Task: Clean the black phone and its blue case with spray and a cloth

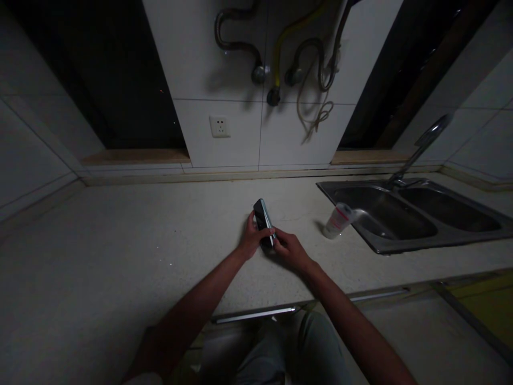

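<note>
A dark smartphone (262,216) with a pale edge is held over the light countertop (160,240), tilted with its top end pointing away from me. My left hand (251,238) wraps around its left side and lower end, fingers curled on it. My right hand (289,250) pinches its lower right edge with thumb and fingers. Both forearms reach in from the bottom of the view.
A small white bottle with a red band (335,220) lies on its side beside the steel double sink (404,235), with a tap (425,141) behind. A wall socket (219,126) and several hoses (280,53) are on the tiled wall.
</note>
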Motion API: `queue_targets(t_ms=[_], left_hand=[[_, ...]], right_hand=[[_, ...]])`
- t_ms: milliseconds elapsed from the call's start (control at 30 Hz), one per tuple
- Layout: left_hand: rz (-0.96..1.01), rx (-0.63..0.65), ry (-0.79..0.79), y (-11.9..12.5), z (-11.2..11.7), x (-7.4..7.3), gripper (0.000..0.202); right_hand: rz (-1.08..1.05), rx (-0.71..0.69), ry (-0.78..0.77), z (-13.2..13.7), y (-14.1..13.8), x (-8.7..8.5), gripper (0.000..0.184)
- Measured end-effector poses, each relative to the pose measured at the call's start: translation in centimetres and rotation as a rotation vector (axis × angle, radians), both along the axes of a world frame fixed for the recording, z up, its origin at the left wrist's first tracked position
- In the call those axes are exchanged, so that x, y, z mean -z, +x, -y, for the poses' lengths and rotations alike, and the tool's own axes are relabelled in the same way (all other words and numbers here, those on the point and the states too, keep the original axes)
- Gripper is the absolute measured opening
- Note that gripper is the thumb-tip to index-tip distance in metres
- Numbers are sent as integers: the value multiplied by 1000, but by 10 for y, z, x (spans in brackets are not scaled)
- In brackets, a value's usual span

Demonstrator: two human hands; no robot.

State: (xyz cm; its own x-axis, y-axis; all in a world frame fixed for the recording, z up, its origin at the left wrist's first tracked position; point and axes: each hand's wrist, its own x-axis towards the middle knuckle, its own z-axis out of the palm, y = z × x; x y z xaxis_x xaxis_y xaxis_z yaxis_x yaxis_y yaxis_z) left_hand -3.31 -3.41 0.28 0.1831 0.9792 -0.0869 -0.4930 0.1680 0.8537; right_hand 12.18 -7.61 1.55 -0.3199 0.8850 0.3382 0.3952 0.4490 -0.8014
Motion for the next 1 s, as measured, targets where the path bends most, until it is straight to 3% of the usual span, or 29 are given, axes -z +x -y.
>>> queue_targets(t_ms=[267, 667, 867, 1000], left_hand=[[24, 148, 95, -6, -2, -6, 101], [78, 235, 40, -14, -2, -1, 99], [119, 264, 7, -12, -1, 1, 75], [170, 288, -27, -11, -4, -1, 57]], right_hand=[[-186, -148, -95, -4, 6, 13, 79], [-33, -109, 33, 0, 4, 2, 69], [80, -47, 148, 1, 7, 5, 71], [38, 4, 172, -2, 8, 9, 63]])
